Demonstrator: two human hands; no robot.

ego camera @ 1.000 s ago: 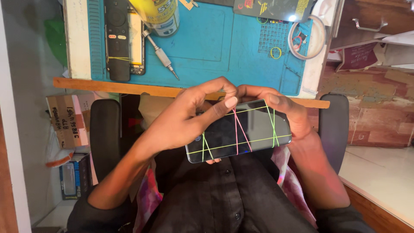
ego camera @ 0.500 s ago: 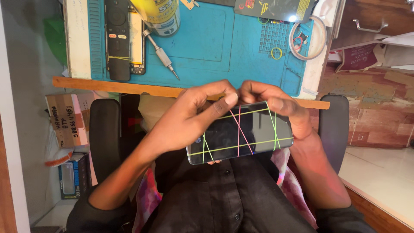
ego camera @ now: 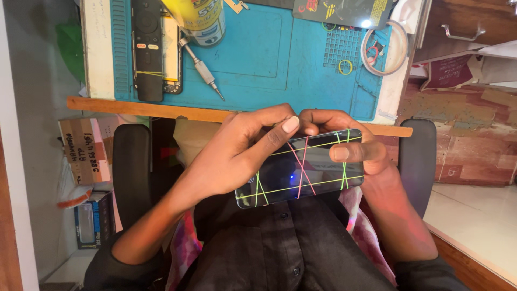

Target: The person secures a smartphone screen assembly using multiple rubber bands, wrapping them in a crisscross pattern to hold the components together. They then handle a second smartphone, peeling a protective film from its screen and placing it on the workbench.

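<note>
banded phone [ego camera: 301, 170] between both hands

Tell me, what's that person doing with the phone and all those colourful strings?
A seated person holds a dark smartphone over their lap with both hands. Those strings are rubber bands, yellow, green and pink, stretched across the phone. The left hand grips its left end, with fingers reaching along the top edge; the right hand holds the right end, thumb on the glass. On the blue work mat in front lie a screwdriver, a black remote control, another banded phone and a tape roll.
</note>
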